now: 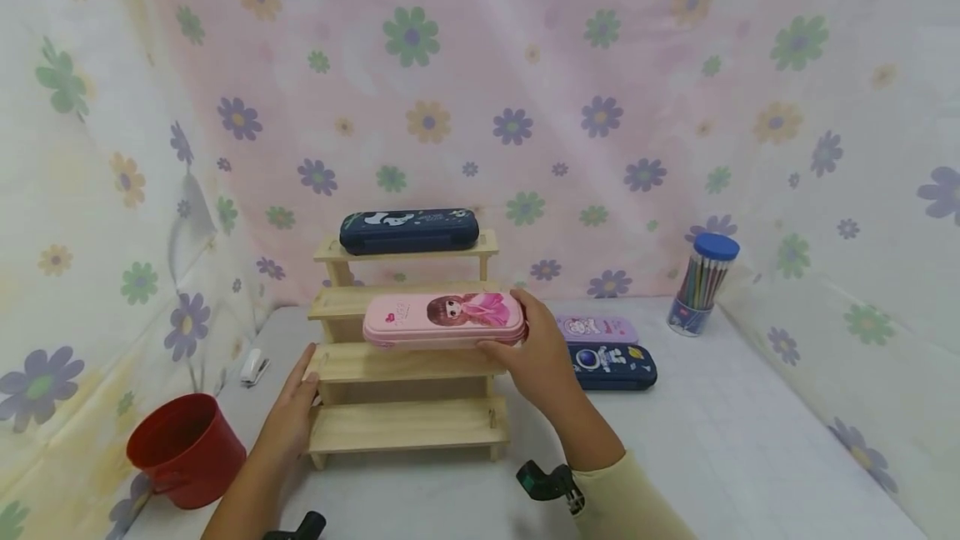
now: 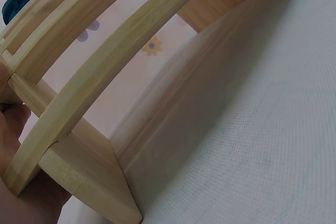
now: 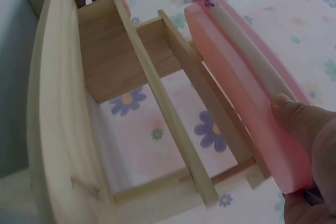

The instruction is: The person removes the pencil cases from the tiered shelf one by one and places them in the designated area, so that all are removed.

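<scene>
the left hand (image 1: 288,415) rests with straight fingers against the left end of the wooden stepped rack (image 1: 405,432). the right hand (image 1: 536,357) grips the pink pencil case (image 1: 442,319) at its right end, over the rack's second-highest step. a navy case (image 1: 408,230) lies on top.

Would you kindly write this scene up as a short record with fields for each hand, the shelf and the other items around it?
Right hand: grips the right end of the pink pencil case at the second shelf from the top
Left hand: rests on the left side of the wooden stepped shelf
Top shelf: navy panda pencil case
Table, right: purple pencil case, navy astronaut pencil case, tube of pencils
Table, left: red bucket, white stapler
</scene>
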`<action>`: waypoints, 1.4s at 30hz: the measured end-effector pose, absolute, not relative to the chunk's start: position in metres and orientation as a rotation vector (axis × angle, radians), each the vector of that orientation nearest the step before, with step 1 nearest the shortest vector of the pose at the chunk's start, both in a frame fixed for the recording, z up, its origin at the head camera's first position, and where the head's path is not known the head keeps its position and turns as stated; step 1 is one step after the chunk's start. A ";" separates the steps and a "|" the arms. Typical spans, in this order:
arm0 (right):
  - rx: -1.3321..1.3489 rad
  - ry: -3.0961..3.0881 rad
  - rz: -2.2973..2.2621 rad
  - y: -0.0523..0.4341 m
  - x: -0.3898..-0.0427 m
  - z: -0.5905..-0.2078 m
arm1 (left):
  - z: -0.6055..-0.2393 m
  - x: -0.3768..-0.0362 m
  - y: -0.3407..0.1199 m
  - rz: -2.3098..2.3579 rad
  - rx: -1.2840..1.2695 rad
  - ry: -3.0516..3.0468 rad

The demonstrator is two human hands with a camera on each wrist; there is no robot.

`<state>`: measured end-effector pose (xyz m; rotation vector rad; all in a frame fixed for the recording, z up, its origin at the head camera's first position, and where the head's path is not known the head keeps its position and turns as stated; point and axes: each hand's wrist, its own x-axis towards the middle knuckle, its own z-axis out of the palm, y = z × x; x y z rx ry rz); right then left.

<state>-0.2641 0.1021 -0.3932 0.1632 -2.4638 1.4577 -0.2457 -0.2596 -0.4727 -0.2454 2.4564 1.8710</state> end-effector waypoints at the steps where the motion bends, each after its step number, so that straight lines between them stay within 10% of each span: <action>1: 0.162 -2.463 1.468 0.107 -0.264 -0.395 | -0.473 -0.246 -0.260 1.869 -0.247 2.455; 42: -0.033 -2.658 1.396 0.225 -0.237 -0.442 | -0.474 -0.244 -0.257 1.897 -0.205 2.469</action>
